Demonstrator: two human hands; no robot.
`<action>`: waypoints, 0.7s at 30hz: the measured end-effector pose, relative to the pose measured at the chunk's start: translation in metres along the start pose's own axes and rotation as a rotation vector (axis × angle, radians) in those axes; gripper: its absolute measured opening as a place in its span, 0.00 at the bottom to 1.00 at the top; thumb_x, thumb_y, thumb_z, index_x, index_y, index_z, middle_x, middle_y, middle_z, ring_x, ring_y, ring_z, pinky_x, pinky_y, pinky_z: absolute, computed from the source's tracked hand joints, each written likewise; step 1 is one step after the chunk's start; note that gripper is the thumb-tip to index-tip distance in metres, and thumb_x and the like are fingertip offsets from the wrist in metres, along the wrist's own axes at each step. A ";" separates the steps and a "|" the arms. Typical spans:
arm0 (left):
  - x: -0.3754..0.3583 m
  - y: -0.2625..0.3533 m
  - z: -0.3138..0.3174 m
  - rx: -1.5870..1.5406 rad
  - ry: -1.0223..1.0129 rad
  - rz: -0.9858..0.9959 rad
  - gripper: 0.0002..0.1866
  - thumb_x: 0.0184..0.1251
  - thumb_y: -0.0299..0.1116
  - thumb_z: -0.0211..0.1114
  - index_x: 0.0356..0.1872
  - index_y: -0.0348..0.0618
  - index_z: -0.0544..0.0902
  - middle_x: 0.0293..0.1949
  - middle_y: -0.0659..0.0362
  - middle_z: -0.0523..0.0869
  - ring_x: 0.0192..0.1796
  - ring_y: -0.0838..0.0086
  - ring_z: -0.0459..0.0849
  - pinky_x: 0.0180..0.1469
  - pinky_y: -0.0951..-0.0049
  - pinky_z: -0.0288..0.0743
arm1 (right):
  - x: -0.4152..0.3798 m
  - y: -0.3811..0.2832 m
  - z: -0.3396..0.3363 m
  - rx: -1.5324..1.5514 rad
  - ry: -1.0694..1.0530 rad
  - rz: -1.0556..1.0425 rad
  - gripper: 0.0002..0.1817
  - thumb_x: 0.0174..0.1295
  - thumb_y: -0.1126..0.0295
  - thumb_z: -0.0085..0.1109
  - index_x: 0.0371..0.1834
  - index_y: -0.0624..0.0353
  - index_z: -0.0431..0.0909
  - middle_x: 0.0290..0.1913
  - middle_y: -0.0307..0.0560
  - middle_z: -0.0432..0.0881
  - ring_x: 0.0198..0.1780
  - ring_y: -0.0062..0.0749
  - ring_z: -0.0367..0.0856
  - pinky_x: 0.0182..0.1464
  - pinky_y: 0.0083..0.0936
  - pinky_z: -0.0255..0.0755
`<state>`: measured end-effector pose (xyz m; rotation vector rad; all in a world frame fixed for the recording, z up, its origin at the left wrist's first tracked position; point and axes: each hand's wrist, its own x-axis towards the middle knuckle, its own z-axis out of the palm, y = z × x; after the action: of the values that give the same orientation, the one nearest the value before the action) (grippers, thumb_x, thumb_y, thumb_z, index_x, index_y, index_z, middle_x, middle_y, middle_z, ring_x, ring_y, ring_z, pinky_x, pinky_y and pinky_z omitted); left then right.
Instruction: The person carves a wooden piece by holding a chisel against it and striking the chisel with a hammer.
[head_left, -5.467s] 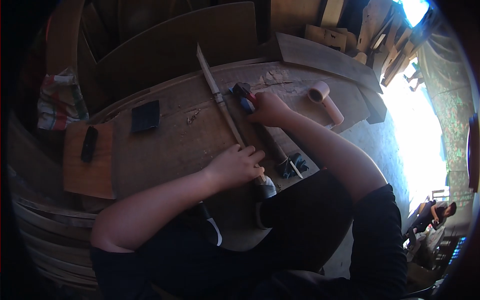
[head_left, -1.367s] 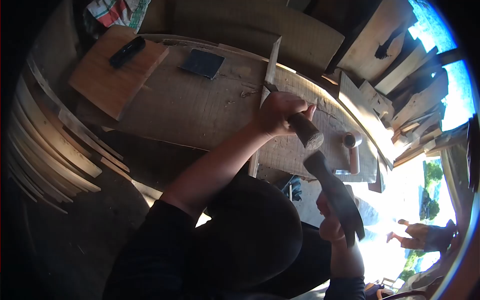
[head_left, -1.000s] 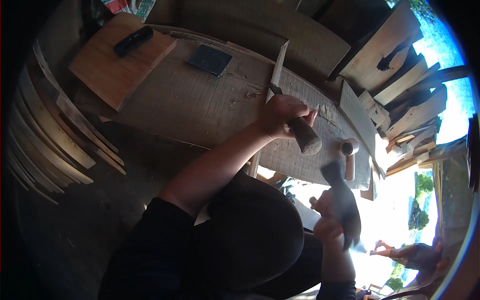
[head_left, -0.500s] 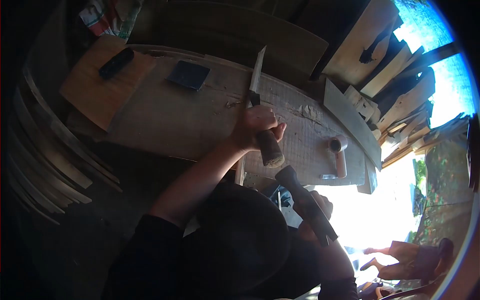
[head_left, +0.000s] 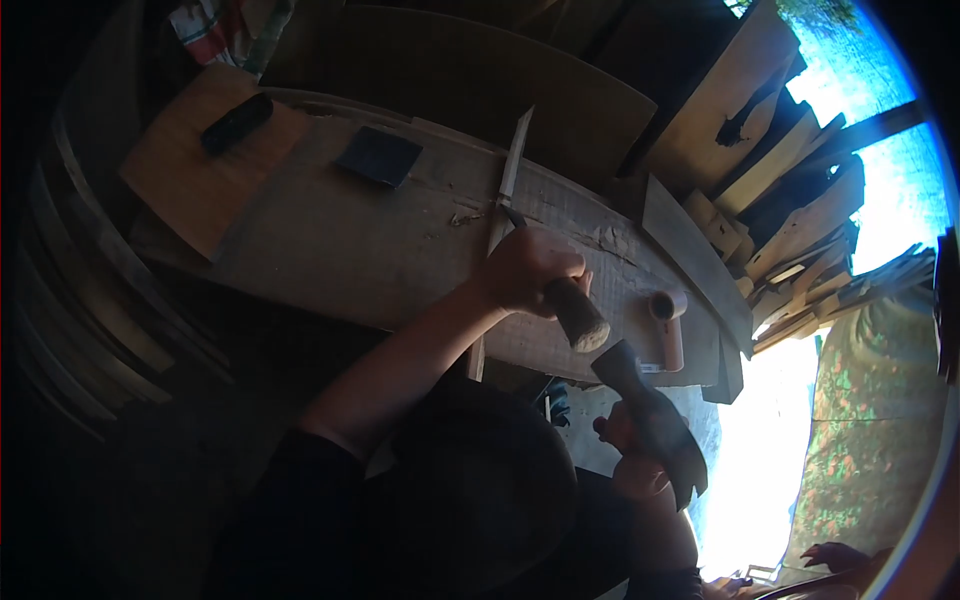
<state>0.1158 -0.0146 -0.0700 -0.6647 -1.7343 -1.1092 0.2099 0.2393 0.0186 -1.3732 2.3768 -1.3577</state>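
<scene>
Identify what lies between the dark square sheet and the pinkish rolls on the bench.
In the head view: a few shavings, a narrow wooden strip, then the left hand gripping a tool handle.

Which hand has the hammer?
The right hand grips the hammer; the left hand holds the chisel by its wooden handle.

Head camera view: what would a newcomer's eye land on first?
Probably the hammer in the right hand, its head close to the butt of the thick wooden handle that the left hand grips over the wooden work surface. Next, the glare at lower right. Then the orange-brown board at upper left, with a dark object lying on it.
</scene>
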 end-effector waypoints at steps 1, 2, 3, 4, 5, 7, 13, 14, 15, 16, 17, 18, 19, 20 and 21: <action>0.005 -0.002 -0.003 -0.003 0.048 -0.037 0.13 0.52 0.32 0.72 0.18 0.47 0.75 0.17 0.57 0.78 0.21 0.59 0.82 0.25 0.61 0.74 | 0.005 0.000 0.001 0.026 0.045 0.054 0.16 0.58 0.63 0.67 0.37 0.66 0.78 0.22 0.46 0.77 0.22 0.37 0.80 0.25 0.32 0.73; 0.010 -0.003 -0.003 0.000 0.055 -0.045 0.13 0.52 0.32 0.72 0.18 0.47 0.75 0.17 0.57 0.78 0.21 0.59 0.82 0.25 0.61 0.74 | 0.010 -0.004 0.002 0.044 0.096 0.112 0.16 0.59 0.62 0.66 0.37 0.65 0.77 0.22 0.46 0.77 0.22 0.37 0.79 0.26 0.32 0.74; 0.014 -0.003 -0.003 0.021 0.102 -0.135 0.12 0.52 0.32 0.72 0.19 0.47 0.75 0.17 0.57 0.79 0.22 0.59 0.83 0.26 0.61 0.75 | 0.016 -0.008 0.001 0.073 0.150 0.166 0.17 0.59 0.60 0.65 0.36 0.65 0.77 0.22 0.46 0.76 0.22 0.36 0.79 0.26 0.32 0.74; 0.012 -0.005 -0.002 0.041 0.145 -0.230 0.12 0.52 0.32 0.72 0.20 0.47 0.75 0.18 0.57 0.80 0.23 0.60 0.84 0.27 0.62 0.76 | 0.021 -0.014 0.000 0.102 0.204 0.215 0.17 0.59 0.59 0.64 0.36 0.65 0.77 0.22 0.45 0.76 0.22 0.36 0.78 0.26 0.32 0.74; 0.010 -0.010 -0.002 0.009 0.117 -0.261 0.10 0.50 0.32 0.74 0.21 0.48 0.78 0.20 0.57 0.82 0.26 0.61 0.86 0.29 0.63 0.78 | 0.026 -0.018 -0.002 0.129 0.252 0.246 0.18 0.60 0.58 0.64 0.36 0.64 0.77 0.22 0.45 0.76 0.22 0.35 0.78 0.26 0.32 0.74; 0.007 -0.011 -0.005 0.000 0.128 -0.234 0.10 0.48 0.33 0.75 0.22 0.48 0.79 0.21 0.57 0.83 0.26 0.61 0.87 0.30 0.63 0.79 | 0.032 -0.023 -0.003 0.181 0.322 0.280 0.19 0.60 0.55 0.62 0.36 0.64 0.76 0.22 0.44 0.75 0.21 0.34 0.77 0.27 0.32 0.75; 0.009 -0.010 -0.009 0.034 0.231 -0.121 0.14 0.51 0.31 0.73 0.15 0.47 0.74 0.16 0.57 0.78 0.18 0.64 0.79 0.23 0.67 0.73 | 0.040 -0.013 0.019 0.208 0.337 0.289 0.24 0.62 0.47 0.57 0.35 0.62 0.75 0.22 0.43 0.73 0.21 0.32 0.73 0.29 0.33 0.77; 0.008 -0.010 -0.008 0.014 0.219 -0.134 0.14 0.51 0.31 0.73 0.14 0.47 0.74 0.16 0.57 0.79 0.19 0.64 0.80 0.23 0.67 0.74 | 0.039 -0.012 0.019 0.196 0.324 0.288 0.25 0.63 0.46 0.57 0.35 0.62 0.74 0.22 0.42 0.72 0.21 0.31 0.73 0.29 0.33 0.77; 0.008 -0.012 -0.006 0.014 0.221 -0.134 0.14 0.51 0.31 0.73 0.14 0.47 0.74 0.16 0.57 0.79 0.19 0.64 0.80 0.23 0.67 0.74 | 0.037 -0.013 0.017 0.190 0.315 0.286 0.25 0.63 0.45 0.56 0.34 0.61 0.74 0.22 0.42 0.72 0.21 0.31 0.72 0.30 0.33 0.77; 0.006 -0.011 -0.004 0.015 0.229 -0.112 0.14 0.51 0.31 0.72 0.14 0.48 0.74 0.16 0.57 0.79 0.19 0.64 0.80 0.24 0.66 0.74 | 0.032 -0.014 0.014 0.172 0.298 0.282 0.26 0.63 0.44 0.55 0.34 0.61 0.74 0.22 0.42 0.72 0.21 0.30 0.72 0.30 0.33 0.77; 0.006 -0.011 -0.003 0.017 0.236 -0.086 0.15 0.50 0.31 0.72 0.14 0.48 0.74 0.17 0.57 0.79 0.19 0.64 0.81 0.24 0.66 0.75 | 0.029 -0.014 0.012 0.150 0.278 0.270 0.27 0.64 0.42 0.54 0.34 0.61 0.74 0.22 0.41 0.71 0.21 0.30 0.71 0.30 0.33 0.78; 0.005 -0.011 -0.002 0.015 0.238 -0.085 0.15 0.50 0.31 0.72 0.14 0.48 0.74 0.17 0.57 0.79 0.19 0.64 0.81 0.24 0.66 0.75 | 0.024 -0.012 0.012 0.120 0.255 0.258 0.28 0.64 0.41 0.53 0.34 0.60 0.73 0.22 0.41 0.71 0.21 0.29 0.70 0.31 0.33 0.78; 0.004 -0.010 -0.002 0.023 0.244 -0.073 0.14 0.50 0.30 0.72 0.14 0.48 0.74 0.17 0.57 0.79 0.19 0.64 0.81 0.23 0.66 0.75 | 0.023 -0.009 0.012 0.063 0.220 0.238 0.29 0.64 0.40 0.53 0.34 0.60 0.73 0.22 0.41 0.71 0.21 0.29 0.70 0.31 0.33 0.78; 0.005 -0.010 -0.002 0.031 0.250 -0.057 0.14 0.50 0.29 0.72 0.14 0.48 0.73 0.17 0.57 0.79 0.19 0.63 0.81 0.23 0.66 0.75 | 0.022 -0.006 0.014 -0.005 0.187 0.217 0.30 0.65 0.39 0.52 0.34 0.60 0.73 0.22 0.40 0.70 0.21 0.28 0.69 0.31 0.33 0.78; 0.005 -0.008 -0.002 0.029 0.252 -0.051 0.14 0.50 0.29 0.72 0.14 0.48 0.73 0.17 0.57 0.79 0.19 0.63 0.81 0.23 0.66 0.75 | 0.021 -0.003 0.016 -0.079 0.154 0.200 0.31 0.65 0.37 0.51 0.33 0.59 0.72 0.22 0.40 0.70 0.21 0.28 0.69 0.32 0.33 0.79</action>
<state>0.1076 -0.0200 -0.0685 -0.4438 -1.5556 -1.1483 0.2069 0.2130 0.0185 -1.0470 2.6091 -1.3739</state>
